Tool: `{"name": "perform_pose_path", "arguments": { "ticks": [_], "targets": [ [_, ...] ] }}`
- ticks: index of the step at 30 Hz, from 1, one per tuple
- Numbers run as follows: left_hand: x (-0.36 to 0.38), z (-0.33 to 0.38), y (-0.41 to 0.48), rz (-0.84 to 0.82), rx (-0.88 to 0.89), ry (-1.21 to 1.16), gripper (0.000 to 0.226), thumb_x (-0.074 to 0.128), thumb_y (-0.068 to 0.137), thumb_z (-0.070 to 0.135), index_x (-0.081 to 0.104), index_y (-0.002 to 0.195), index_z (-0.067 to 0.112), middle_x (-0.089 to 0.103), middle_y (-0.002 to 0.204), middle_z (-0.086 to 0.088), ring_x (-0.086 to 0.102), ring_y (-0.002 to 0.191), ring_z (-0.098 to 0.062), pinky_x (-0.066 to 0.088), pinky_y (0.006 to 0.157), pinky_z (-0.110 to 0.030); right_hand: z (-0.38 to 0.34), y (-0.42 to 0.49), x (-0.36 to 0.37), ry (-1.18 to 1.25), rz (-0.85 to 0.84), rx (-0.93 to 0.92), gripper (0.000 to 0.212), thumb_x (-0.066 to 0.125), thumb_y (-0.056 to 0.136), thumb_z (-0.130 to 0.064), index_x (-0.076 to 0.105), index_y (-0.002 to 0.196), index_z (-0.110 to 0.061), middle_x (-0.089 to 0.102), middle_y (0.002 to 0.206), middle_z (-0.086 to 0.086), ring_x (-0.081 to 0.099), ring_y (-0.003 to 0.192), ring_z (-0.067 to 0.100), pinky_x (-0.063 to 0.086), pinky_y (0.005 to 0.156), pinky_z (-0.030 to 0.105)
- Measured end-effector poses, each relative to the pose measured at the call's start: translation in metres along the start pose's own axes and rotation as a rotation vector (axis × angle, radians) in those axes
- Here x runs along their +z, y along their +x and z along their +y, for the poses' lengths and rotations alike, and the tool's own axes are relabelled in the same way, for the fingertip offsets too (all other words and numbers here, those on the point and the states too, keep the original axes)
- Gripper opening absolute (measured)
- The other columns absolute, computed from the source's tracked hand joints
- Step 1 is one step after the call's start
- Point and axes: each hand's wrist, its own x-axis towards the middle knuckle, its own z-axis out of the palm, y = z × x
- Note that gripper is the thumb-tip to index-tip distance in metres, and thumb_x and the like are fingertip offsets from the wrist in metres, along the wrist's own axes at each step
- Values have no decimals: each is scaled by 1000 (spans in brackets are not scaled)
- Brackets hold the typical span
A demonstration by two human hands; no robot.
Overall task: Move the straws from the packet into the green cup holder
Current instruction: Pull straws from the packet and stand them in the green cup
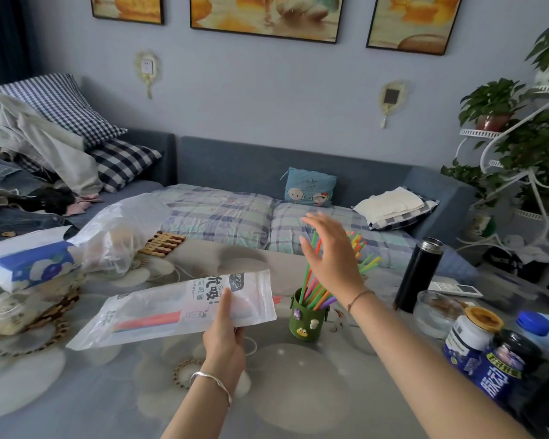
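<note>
A clear plastic straw packet (171, 312) with printed lettering is held above the table, a few red straws (149, 321) still lying inside it. My left hand (225, 334) grips the packet's near right end, thumb on top. The green cup holder (306, 321) stands upright on the table just right of the packet, with several coloured straws (314, 293) fanning out of it. My right hand (330, 251) hovers over those straws with fingers spread and straight, holding nothing; it hides part of the bunch.
A black flask (419, 274) stands right of the cup holder, with a glass bowl (438, 312) and bottles (495, 359) at the near right. A tissue pack (29, 261) and a plastic bag (121, 236) lie at the left. A sofa bed runs behind the table.
</note>
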Motion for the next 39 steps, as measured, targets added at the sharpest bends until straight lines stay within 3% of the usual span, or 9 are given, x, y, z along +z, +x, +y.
{"name": "perform_pose_path", "arguments": {
  "ticks": [4, 8, 11, 16, 24, 28, 31, 36, 39],
  "targets": [
    [3, 8, -12, -24, 42, -1, 49, 75, 79, 29, 57, 119, 8, 67, 106, -4, 64, 87, -13, 51, 71, -23, -51, -41, 12, 543, -10, 393, 34, 48, 95, -30, 54, 125, -14, 57, 124, -7, 51, 117, 5, 39, 101, 16],
    [5, 19, -31, -44, 232, 135, 48, 77, 77, 28, 61, 118, 10, 68, 111, -4, 65, 95, -16, 51, 76, -23, -79, -69, 26, 1261, 29, 1141, 33, 40, 98, -35, 53, 118, -12, 55, 116, 6, 52, 108, 19, 38, 99, 32],
    [8, 30, -49, -214, 389, 351, 18, 74, 79, 13, 66, 95, 15, 70, 94, -1, 68, 76, -3, 53, 63, -13, -92, -86, 20, 1697, 45, 1366, 39, 38, 97, -37, 56, 118, -9, 58, 119, 10, 51, 115, 27, 34, 109, 39],
    [12, 34, -63, -394, 487, 596, 18, 77, 75, 7, 67, 88, 15, 72, 83, 2, 69, 66, -1, 52, 56, -12, -111, -107, 27, 1828, 104, 1445, 27, 50, 93, -26, 64, 112, -14, 75, 86, 7, 63, 91, 26, 59, 66, 32],
    [13, 51, -69, -319, 513, 529, 26, 77, 77, 11, 67, 101, 8, 71, 88, 1, 67, 79, -10, 51, 53, -11, -121, -114, 6, 1440, 22, 1413, 39, 47, 94, -39, 60, 82, -5, 59, 61, 10, 54, 48, 18, 43, 37, 20],
    [9, 57, -67, -185, 446, 372, 39, 77, 77, 17, 63, 113, 7, 68, 100, -3, 63, 87, -15, 52, 75, -24, -117, -106, -3, 1273, -59, 1175, 32, 52, 93, -29, 55, 69, -9, 48, 43, -1, 37, 30, 9, 25, 32, 16],
    [5, 59, -65, -81, 337, 213, 50, 77, 77, 20, 59, 121, 7, 66, 112, -7, 62, 100, -22, 50, 94, -36, -108, -94, -12, 1234, 84, 1096, 21, 56, 92, -21, 54, 73, -10, 44, 43, -4, 33, 29, 6, 23, 31, 15],
    [-8, 57, -57, -68, 111, 13, 51, 75, 79, 22, 58, 125, 6, 66, 112, -7, 63, 91, -16, 49, 83, -26, -94, -77, -35, 1233, 381, 1030, 25, 57, 91, -21, 51, 67, -15, 35, 45, -3, 29, 31, 6, 24, 31, 17],
    [-9, 50, -56, -79, 57, 6, 43, 74, 81, 21, 60, 118, 4, 66, 94, -5, 62, 79, -14, 50, 71, -23, -96, -74, -33, 1227, 279, 1042, 20, 63, 86, -28, 54, 73, -17, 33, 46, -5, 29, 35, 7, 23, 36, 20]
  ]
}}
